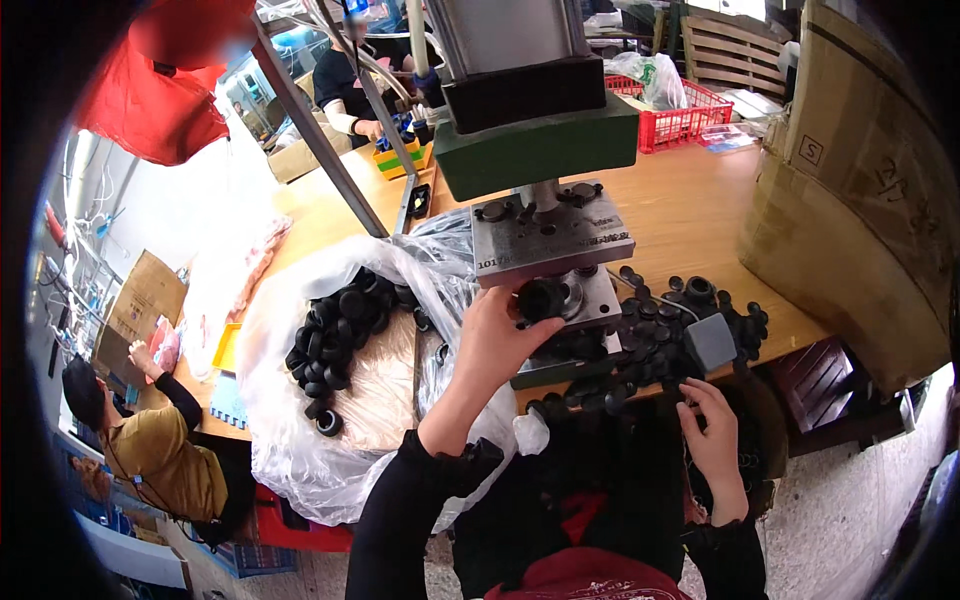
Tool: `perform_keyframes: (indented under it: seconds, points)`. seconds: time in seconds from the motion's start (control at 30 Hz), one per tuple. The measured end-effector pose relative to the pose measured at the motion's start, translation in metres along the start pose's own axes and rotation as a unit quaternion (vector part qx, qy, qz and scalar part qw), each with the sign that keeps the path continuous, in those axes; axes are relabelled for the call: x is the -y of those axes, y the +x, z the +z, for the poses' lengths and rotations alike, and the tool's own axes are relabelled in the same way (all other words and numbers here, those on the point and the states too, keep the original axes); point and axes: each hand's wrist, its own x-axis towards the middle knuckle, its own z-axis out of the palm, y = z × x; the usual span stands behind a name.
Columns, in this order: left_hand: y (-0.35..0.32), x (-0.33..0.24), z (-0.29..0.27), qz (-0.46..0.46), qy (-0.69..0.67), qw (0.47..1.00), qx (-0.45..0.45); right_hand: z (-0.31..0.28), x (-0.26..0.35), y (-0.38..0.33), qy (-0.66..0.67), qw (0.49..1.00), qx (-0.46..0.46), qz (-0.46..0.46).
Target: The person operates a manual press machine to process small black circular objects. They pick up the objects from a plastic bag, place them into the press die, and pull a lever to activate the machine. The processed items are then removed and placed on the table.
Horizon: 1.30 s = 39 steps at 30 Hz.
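My left hand (492,342) reaches in under the steel upper block (555,238) of a press. Its thumb and fingers are around a black round cap-like part (538,300), set against the round metal seat (572,297) on the lower block. My right hand (714,440) hovers at the table's front edge, fingers loosely bent and apart, with nothing visible in it. Just beyond it lies a pile of small black round parts (650,345), with a grey box-shaped piece (710,342) on a cable among them.
Left of the press, a clear plastic bag (275,400) holds several black ring-shaped parts (345,320). A tall cardboard box (850,200) stands at the right, a red crate (690,120) at the back. Two other people (165,455) work at the left and far side.
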Motion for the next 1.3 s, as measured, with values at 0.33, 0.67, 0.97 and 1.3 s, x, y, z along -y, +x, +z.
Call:
perform_keyframes:
  seconds: [0.33, 0.67, 0.97, 1.3]
  points:
    - [0.024, -0.016, 0.023, 0.022, 0.024, 0.999, -0.004, -0.038, -0.048, -0.011, -0.014, 0.996, -0.068, 0.047]
    - [0.014, 0.032, 0.059, 0.117, -0.014, 0.980, -0.160, -0.026, -0.074, 0.048, -0.146, 0.984, -0.006, -0.100]
    - [0.003, 0.025, 0.079, 0.007, -0.020, 0.991, -0.134, -0.008, -0.003, 0.070, -0.399, 0.902, 0.005, -0.168]
    - [-0.051, 0.023, 0.054, 0.046, -0.068, 0.983, -0.162, -0.011, -0.055, 0.084, -0.409, 0.875, -0.047, -0.255]
